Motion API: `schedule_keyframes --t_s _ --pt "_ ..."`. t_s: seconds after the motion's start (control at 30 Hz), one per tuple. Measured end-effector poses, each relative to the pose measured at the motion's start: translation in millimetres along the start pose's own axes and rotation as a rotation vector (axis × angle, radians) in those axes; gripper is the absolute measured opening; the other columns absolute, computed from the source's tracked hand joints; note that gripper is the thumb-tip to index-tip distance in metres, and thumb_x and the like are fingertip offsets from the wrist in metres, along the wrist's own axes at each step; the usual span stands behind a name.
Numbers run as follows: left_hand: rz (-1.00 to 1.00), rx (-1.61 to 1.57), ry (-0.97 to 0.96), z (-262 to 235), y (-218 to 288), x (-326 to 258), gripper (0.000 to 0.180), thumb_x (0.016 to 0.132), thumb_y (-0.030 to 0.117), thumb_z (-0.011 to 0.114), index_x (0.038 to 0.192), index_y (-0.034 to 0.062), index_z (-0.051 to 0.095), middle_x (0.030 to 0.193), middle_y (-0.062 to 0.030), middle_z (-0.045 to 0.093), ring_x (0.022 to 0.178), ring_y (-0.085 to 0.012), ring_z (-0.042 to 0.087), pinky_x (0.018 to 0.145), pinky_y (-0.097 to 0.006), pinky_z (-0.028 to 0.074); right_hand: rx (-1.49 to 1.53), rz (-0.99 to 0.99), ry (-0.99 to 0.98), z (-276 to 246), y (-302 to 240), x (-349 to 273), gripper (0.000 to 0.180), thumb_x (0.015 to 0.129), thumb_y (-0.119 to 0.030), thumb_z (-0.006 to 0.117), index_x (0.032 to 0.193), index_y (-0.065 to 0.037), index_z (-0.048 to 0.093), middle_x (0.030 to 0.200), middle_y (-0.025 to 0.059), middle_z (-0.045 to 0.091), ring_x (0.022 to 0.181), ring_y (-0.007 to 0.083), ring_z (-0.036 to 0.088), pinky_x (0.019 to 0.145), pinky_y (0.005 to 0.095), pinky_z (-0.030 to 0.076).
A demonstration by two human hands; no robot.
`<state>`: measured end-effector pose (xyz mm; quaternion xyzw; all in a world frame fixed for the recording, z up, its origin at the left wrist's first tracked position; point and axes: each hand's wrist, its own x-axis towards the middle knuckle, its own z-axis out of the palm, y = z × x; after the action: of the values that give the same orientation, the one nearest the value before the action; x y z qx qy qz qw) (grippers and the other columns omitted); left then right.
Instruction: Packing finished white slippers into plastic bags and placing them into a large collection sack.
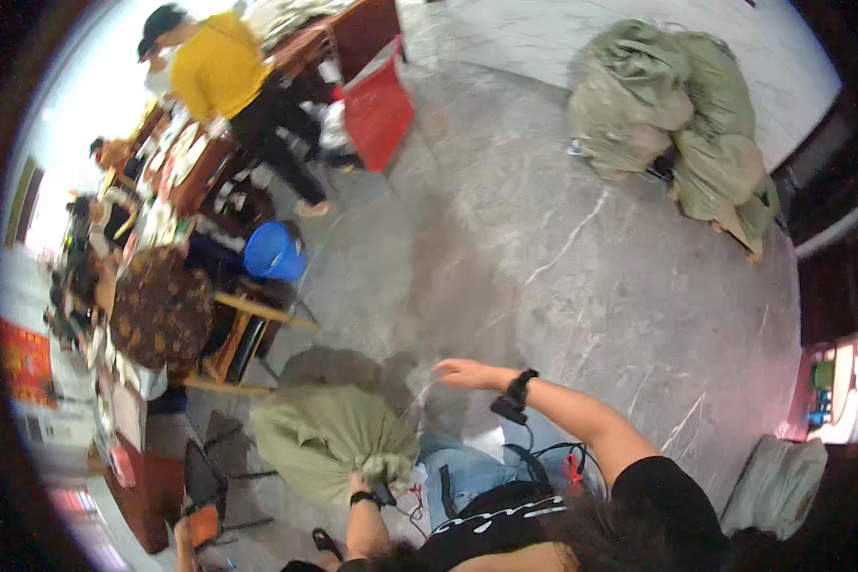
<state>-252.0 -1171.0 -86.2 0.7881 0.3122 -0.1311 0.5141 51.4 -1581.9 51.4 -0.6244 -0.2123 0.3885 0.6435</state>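
A full green fabric sack (324,439) rests on the floor at my left, its gathered end turned toward me. My left hand (359,483) is closed on the bunched cloth at that end; its fingers are partly hidden. Stretched out in front of me over the floor, my right hand (467,374) holds nothing, with its fingers extended. A black strap with a small dark device (510,405) sits on my right wrist.
Large green sacks (639,105) are piled at the far right, and a greyish one (777,486) stands near right. At left are a blue bucket (275,251), a wooden chair (234,348), work tables, a red panel (379,107) and a person in yellow (221,67). Others sit farther along.
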Motion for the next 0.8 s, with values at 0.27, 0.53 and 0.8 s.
schedule_keyframes --t_s 0.27,0.53,0.8 --pt "-0.410 -0.623 0.082 106 161 53 0.033 0.081 0.034 0.045 0.082 0.0039 0.058 0.061 -0.0088 0.053 0.056 -0.0242 0.050 0.049 -0.036 0.039 0.053 0.456 0.918 -229 148 -413 0.023 0.079 -0.015 0.048 0.098 -0.002 0.051 0.086 0.0063 0.055 0.071 0.0166 0.052 0.062 0.0294 0.043" --pt "-0.455 -0.448 -0.036 228 271 140 0.035 0.081 0.038 0.045 0.078 0.0053 0.057 0.057 -0.0072 0.048 0.051 -0.0230 0.046 0.046 -0.035 0.036 0.481 0.776 1.008 -335 119 -455 0.031 0.083 -0.029 0.047 0.104 -0.006 0.047 0.088 0.0084 0.058 0.076 0.0189 0.057 0.066 0.0308 0.045" --pt "-0.548 -0.278 -0.042 333 416 218 0.036 0.081 0.041 0.044 0.073 0.0068 0.055 0.053 -0.0057 0.044 0.046 -0.0218 0.042 0.043 -0.035 0.032 0.592 0.528 0.855 -547 54 -377 0.025 0.084 -0.025 0.046 0.099 -0.006 0.049 0.082 0.0063 0.056 0.069 0.0155 0.056 0.062 0.0284 0.046"
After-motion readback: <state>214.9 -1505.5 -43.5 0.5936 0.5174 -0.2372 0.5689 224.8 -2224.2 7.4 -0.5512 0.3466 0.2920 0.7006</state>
